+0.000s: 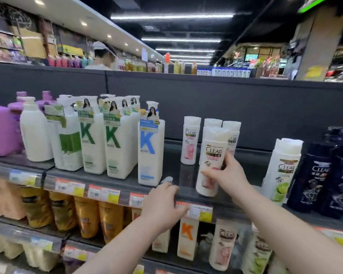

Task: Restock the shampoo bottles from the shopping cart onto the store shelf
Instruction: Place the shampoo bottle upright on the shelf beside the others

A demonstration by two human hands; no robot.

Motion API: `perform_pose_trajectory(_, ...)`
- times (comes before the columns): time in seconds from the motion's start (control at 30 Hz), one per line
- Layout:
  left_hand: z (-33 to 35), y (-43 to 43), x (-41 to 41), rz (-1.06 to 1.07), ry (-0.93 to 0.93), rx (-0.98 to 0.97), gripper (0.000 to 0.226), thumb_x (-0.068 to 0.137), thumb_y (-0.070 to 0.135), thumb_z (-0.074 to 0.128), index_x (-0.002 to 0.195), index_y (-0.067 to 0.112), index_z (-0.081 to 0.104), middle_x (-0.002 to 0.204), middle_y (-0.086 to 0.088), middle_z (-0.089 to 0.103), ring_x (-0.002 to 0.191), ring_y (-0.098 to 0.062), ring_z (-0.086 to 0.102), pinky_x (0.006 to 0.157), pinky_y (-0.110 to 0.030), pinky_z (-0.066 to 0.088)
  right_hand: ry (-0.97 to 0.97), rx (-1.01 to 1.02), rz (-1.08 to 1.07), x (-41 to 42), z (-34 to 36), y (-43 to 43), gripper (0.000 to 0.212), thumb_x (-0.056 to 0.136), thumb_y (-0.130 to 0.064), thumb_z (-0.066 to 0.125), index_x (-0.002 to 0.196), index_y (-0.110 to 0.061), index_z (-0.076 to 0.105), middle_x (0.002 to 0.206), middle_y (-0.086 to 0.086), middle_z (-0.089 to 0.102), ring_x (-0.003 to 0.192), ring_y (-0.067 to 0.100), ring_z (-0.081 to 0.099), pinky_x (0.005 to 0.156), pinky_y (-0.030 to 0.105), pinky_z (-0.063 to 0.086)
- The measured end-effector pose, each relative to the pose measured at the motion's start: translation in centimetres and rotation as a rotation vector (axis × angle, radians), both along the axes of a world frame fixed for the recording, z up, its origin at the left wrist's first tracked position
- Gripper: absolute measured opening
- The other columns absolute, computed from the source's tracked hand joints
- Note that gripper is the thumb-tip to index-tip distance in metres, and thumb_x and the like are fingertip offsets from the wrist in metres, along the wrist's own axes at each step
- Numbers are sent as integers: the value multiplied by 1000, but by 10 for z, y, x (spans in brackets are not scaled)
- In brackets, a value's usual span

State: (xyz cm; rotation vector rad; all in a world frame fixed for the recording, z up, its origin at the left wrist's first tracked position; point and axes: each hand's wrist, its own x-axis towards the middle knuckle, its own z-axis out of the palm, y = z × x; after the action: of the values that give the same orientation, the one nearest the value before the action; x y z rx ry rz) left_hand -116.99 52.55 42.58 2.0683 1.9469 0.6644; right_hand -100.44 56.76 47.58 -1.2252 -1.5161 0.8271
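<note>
At the front of the shelf (115,184), the right hand (226,175) clamps thumb and fingers round a pink-label CLEAR bottle (212,155), seemingly just set down. Three matching bottles (190,139) stand behind it, making four. The cart is unseen, so I cannot tell what remains. The left hand (162,206) rests loose-fingered on the shelf edge.

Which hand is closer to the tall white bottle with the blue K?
Left. The left hand rests on the shelf edge just below the blue K bottle; the right hand grips a pink-label Clear bottle farther right.
</note>
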Motion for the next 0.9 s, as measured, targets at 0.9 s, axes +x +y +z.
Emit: perform_pose_trajectory(0.9, -6, 38, -5, -12, 86, 7, 50, 85, 52, 54, 131, 31, 51, 140, 18, 43, 124, -6, 43, 105, -28, 38, -343, -105, -109, -46, -34, 112, 46, 76, -27, 76, 108, -19, 43, 117, 2, 59, 110, 22, 57, 89, 37, 48)
